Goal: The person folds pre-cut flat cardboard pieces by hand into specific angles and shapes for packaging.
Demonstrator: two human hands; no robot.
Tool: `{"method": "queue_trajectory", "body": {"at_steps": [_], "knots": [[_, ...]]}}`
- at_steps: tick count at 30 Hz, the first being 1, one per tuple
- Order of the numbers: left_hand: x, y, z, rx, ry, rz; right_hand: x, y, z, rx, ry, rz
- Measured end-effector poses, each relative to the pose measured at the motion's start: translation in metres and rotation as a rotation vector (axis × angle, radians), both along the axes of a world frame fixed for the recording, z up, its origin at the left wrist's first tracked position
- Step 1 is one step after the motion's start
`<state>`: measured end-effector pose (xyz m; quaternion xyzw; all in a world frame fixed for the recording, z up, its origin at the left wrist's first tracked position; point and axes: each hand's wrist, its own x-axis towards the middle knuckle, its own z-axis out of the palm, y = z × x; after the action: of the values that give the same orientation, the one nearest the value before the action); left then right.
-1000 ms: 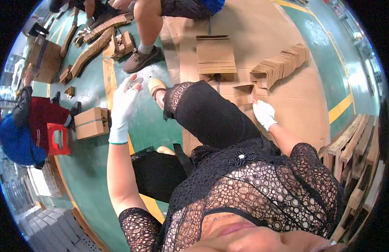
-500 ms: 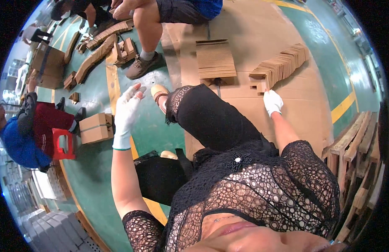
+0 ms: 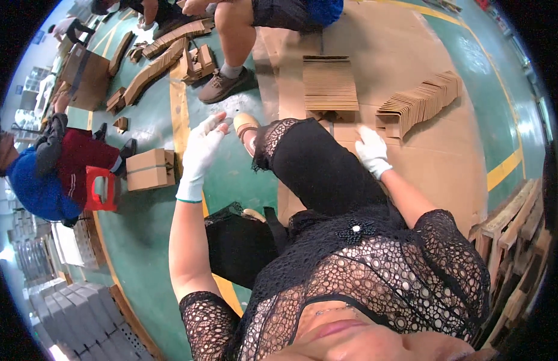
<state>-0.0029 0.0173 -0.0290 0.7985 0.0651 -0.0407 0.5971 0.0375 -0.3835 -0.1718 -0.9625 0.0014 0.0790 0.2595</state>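
Cardboard pieces (image 3: 420,102) fanned at upper right could topple if my empty-looking right hand (image 3: 372,150), fingers apart nearby, brushed their near end, my left hand (image 3: 202,147) open too.

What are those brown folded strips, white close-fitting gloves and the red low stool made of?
Brown folded strips: likely cardboard, matte, with tan faces and crisp creases.
White close-fitting gloves: probably matte knit fabric, given the snug cuffs.
Red low stool: perhaps smooth plastic, judging by its even, bright colour.
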Motion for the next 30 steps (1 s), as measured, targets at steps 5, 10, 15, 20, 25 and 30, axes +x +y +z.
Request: {"method": "queue_trajectory", "body": {"at_steps": [5, 10, 15, 20, 25, 30], "knots": [[0.000, -0.002, -0.004, 0.068, -0.004, 0.009, 0.040, 0.028, -0.009, -0.305, -0.505, 0.475], [-0.002, 0.000, 0.000, 0.272, 0.007, 0.009, 0.044, 0.018, -0.038, -0.326, -0.620, 0.528], [-0.003, 0.005, -0.008, 0.360, -0.067, -0.044, 0.054, 0.030, -0.029, -0.234, -0.682, 0.473], [-0.006, 0.001, -0.007, 0.338, -0.087, -0.044, 0.068, 0.040, 0.001, -0.178, -0.701, 0.526], [0.002, 0.013, -0.022, 0.217, -0.150, -0.044, 0.088, 0.075, 0.084, 0.274, -0.635, 0.526], [0.003, -0.004, -0.012, -0.082, -0.248, -0.077, 0.068, 0.162, 0.188, 0.321, -0.656, 0.958]]}}
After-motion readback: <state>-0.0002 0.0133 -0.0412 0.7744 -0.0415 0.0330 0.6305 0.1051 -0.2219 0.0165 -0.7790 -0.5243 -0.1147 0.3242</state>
